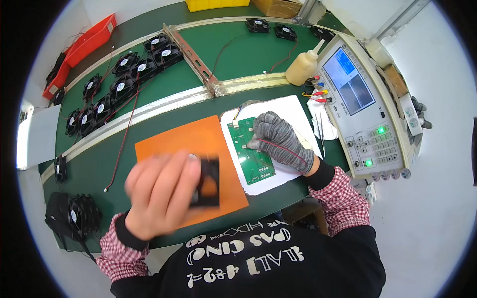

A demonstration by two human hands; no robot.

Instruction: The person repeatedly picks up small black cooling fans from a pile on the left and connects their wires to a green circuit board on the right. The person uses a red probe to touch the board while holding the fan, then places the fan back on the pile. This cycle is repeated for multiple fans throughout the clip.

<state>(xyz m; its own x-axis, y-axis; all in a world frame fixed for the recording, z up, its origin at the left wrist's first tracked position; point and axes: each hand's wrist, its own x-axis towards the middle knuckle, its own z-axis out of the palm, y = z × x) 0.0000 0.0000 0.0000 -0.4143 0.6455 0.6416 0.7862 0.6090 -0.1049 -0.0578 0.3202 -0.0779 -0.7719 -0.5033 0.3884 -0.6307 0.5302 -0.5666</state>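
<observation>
My left hand [161,193], bare and smeared by motion, grips a black square cooling fan [210,184] over the orange sheet [180,133]. My right hand [279,136] wears a grey knitted glove and rests on the green circuit board [243,155]. Its fingers are curled and pressed together at the board's upper right; whatever they pinch is hidden. The board lies on a white pad [293,110], with a white plug and thin wires at its top edge.
Several black fans [120,88] with red-black leads stand at the left, others [258,25] at the back. A test instrument [355,94] with a lit screen is at the right, beside a cream squeeze bottle [302,67] and tweezers [321,130]. Stacked fans [82,211] sit at the near left.
</observation>
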